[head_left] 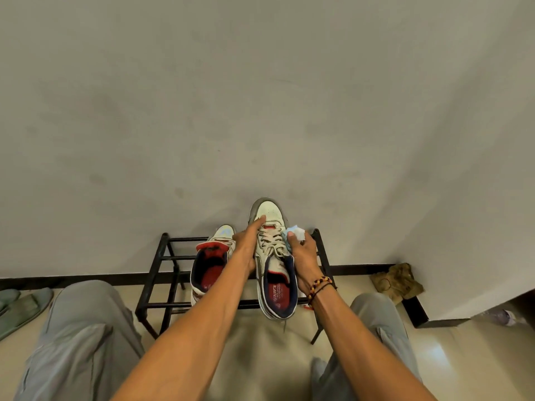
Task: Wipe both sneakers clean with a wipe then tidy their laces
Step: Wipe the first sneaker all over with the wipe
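Knees: I see my two grey-trousered legs (84, 337) nearest the camera, on either side of the black shoe rack (162, 273), which I take as my landmark.
Left hand: my left hand (246, 244) grips the inner side of the raised sneaker (273, 256) above the rack, index finger stretched out onto its toe cap.
Right hand: my right hand (304, 256), beaded bracelet (318, 286) at the wrist, pinches a crumpled blue-white wipe (295, 233) against the raised sneaker's outer side, beside the laces (270, 241).
Second sneaker: the other sneaker (211, 261) rests on the rack's top rails, just left of the raised one, opening towards me.
Laces: tied, one end dangling below the heel.
Beyond the rack: a plain wall (260, 96); right of the rack, a crumpled brown rag (398, 280) on the floor.
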